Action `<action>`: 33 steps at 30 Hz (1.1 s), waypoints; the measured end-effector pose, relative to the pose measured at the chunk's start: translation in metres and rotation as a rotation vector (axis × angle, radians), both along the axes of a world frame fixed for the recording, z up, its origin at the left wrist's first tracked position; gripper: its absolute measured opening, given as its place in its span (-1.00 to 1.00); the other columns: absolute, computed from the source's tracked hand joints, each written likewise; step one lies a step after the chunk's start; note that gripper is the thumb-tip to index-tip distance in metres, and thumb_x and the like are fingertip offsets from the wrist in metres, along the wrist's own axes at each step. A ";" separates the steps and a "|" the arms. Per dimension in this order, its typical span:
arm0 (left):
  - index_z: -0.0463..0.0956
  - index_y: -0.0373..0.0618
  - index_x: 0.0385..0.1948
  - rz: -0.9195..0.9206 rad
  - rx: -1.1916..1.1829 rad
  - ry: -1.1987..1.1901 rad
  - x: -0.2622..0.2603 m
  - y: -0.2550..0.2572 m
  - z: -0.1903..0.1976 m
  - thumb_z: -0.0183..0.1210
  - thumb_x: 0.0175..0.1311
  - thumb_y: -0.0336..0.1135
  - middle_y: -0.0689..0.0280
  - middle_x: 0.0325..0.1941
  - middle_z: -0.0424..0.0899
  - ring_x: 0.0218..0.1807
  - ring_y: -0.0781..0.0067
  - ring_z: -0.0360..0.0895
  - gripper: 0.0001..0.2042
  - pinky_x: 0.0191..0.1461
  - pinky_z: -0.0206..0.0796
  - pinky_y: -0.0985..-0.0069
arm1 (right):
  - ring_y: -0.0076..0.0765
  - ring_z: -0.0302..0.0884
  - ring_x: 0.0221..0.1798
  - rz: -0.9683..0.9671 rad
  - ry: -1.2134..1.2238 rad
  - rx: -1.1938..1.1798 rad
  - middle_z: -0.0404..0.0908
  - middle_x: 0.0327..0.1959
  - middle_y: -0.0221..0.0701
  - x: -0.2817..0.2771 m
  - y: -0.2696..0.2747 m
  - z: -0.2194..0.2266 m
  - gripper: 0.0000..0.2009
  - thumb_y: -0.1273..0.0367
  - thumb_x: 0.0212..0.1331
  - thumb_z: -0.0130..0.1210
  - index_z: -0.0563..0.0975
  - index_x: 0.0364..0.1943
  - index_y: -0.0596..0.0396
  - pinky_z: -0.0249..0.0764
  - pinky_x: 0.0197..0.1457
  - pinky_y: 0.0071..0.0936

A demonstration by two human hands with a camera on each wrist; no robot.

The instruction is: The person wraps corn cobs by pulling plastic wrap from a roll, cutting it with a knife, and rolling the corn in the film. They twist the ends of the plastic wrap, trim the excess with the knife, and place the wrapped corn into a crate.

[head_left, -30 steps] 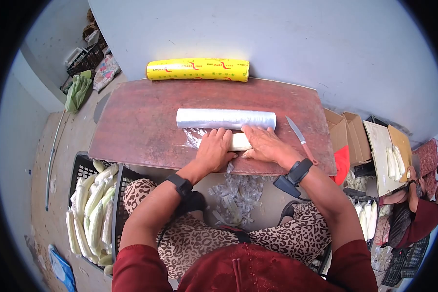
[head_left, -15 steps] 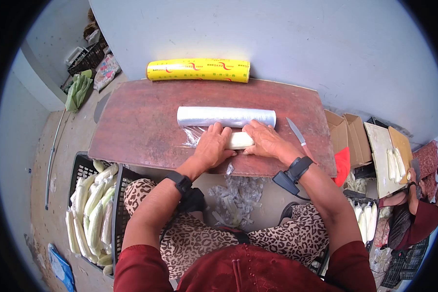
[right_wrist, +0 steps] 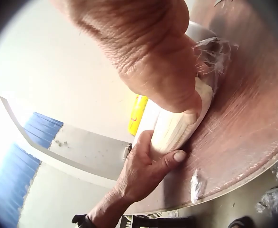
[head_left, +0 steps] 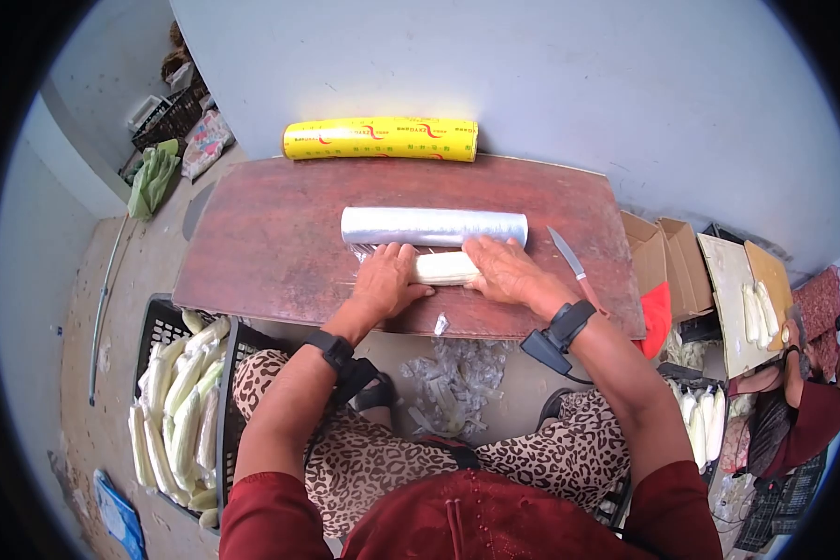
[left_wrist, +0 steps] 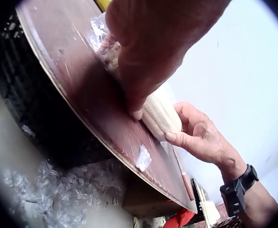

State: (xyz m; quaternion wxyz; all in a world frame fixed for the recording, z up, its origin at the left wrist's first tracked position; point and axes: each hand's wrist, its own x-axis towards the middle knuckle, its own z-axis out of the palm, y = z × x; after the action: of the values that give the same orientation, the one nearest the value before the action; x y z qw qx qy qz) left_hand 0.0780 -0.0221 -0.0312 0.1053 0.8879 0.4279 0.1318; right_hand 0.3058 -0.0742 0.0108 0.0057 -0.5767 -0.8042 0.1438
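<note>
A pale ear of corn (head_left: 443,269) lies lengthwise on the near part of the table, parallel to a roll of clear plastic film (head_left: 434,227) just behind it. My left hand (head_left: 383,280) grips its left end, thumb on the near side and fingers over the top. At the other end my right hand (head_left: 511,271) holds the corn the same way. Rows of kernels show on the corn (left_wrist: 160,116) in the left wrist view. Crinkled film (right_wrist: 217,59) spreads from the roll by the corn's end in the right wrist view.
A knife (head_left: 569,257) lies right of the roll. Behind stands a yellow printed roll (head_left: 380,139) along the wall. A black crate (head_left: 224,411) of corn is at the left; film scraps (head_left: 457,383) litter the floor. Another person (head_left: 798,411) works at far right.
My left hand has slid left along the corn, baring more of its middle. The right hand stays at its end. The loose film left of the corn is now mostly covered by the left hand.
</note>
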 end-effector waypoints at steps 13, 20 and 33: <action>0.56 -0.18 -0.20 0.019 -0.163 0.318 -0.024 -0.003 0.026 0.32 -0.05 0.04 0.04 -0.11 0.64 -0.01 0.04 0.56 -0.51 0.07 0.35 0.20 | 0.11 0.40 0.14 0.092 -0.040 0.030 0.46 0.00 -0.01 -0.014 -0.012 -0.005 -0.52 0.20 0.13 0.19 0.34 0.02 0.20 0.21 0.19 0.14; 0.63 -0.19 -0.33 0.155 -0.228 0.466 -0.043 0.007 0.033 0.24 -0.02 -0.15 0.04 -0.18 0.67 -0.07 0.04 0.60 -0.70 -0.01 0.40 0.11 | 0.11 0.38 0.16 0.077 -0.013 0.005 0.43 0.02 -0.01 -0.013 -0.012 -0.003 -0.52 0.20 0.13 0.19 0.34 0.03 0.19 0.20 0.20 0.15; 0.43 -0.28 -0.06 -0.161 0.027 -0.165 0.000 -0.026 0.055 0.09 0.02 -0.49 -0.01 -0.04 0.48 0.04 -0.05 0.43 -0.64 0.09 0.32 0.18 | 0.10 0.42 0.11 0.086 -0.037 -0.010 0.45 0.00 -0.04 -0.014 -0.011 0.001 -0.54 0.21 0.13 0.18 0.35 0.03 0.18 0.22 0.18 0.14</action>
State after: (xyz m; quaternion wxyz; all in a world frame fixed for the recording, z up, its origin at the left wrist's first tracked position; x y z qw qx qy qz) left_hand 0.0775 -0.0476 0.0238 0.1384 0.9069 0.3432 0.2015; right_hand 0.2920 -0.0854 0.0115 -0.0184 -0.5443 -0.8274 0.1372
